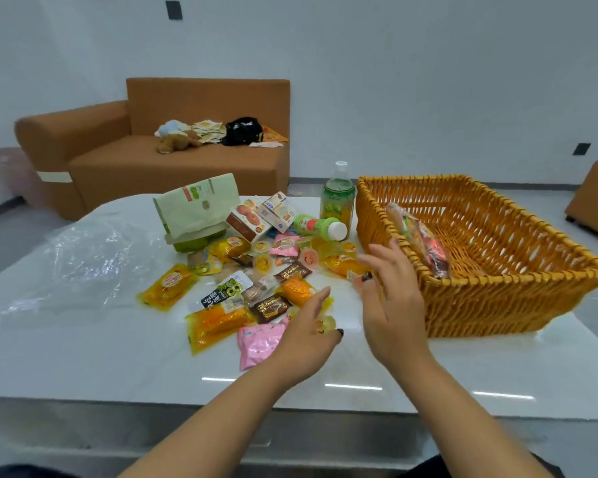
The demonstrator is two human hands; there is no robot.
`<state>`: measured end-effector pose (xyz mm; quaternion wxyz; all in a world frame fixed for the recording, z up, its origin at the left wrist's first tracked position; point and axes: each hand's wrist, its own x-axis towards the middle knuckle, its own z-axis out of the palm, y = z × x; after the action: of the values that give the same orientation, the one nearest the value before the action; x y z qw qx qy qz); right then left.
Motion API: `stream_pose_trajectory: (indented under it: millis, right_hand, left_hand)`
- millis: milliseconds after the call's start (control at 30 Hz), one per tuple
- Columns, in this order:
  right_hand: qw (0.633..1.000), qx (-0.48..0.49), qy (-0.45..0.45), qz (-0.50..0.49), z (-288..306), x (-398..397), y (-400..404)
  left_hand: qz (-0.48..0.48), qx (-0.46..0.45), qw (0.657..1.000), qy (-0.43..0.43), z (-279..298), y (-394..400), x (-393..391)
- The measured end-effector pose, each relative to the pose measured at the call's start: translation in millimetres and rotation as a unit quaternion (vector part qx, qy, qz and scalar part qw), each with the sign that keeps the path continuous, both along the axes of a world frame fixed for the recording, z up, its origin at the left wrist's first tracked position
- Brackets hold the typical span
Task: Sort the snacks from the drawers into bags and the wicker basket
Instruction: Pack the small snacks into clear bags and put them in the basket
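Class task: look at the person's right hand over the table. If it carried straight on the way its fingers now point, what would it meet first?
The right hand points up and away, toward the near left corner of the wicker basket. It would probably meet the basket's rim first, though depth is hard to judge.

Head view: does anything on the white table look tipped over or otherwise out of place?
Yes. One green plastic drink bottle with a white cap lies on its side among the snack packets, while a taller green bottle stands upright behind it, beside the orange wicker basket.
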<state>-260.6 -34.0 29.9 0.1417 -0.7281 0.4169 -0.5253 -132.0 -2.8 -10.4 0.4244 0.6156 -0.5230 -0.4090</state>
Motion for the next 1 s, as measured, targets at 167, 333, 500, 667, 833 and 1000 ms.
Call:
stream_pose_trajectory:
  millis: [167,333,500,667,833,1000]
  right_hand:
    - [0.982,0.103,0.071,0.138,-33,51,26]
    - [0.966,0.124,0.14,0.179,-59,86,28]
    - [0.948,0.066,0.226,0.214,-87,108,28]
    - [0.949,0.041,0.23,0.21,-107,119,31]
    - [0.944,0.017,0.249,0.218,-107,122,29]
    - [0.947,0.004,0.24,0.215,-109,118,21]
  left_hand:
    - [0.043,0.004,0.998,-0.038,-10,55,66]
    - [0.183,-0.017,0.981,-0.055,-2,84,133]
    - [0.293,-0.045,0.939,-0.176,19,56,190]
    - [0.308,0.061,0.9,-0.301,4,44,271]
    - [0.265,0.203,0.892,-0.306,-26,51,330]
    - [0.259,0.194,0.873,-0.366,-33,65,358]
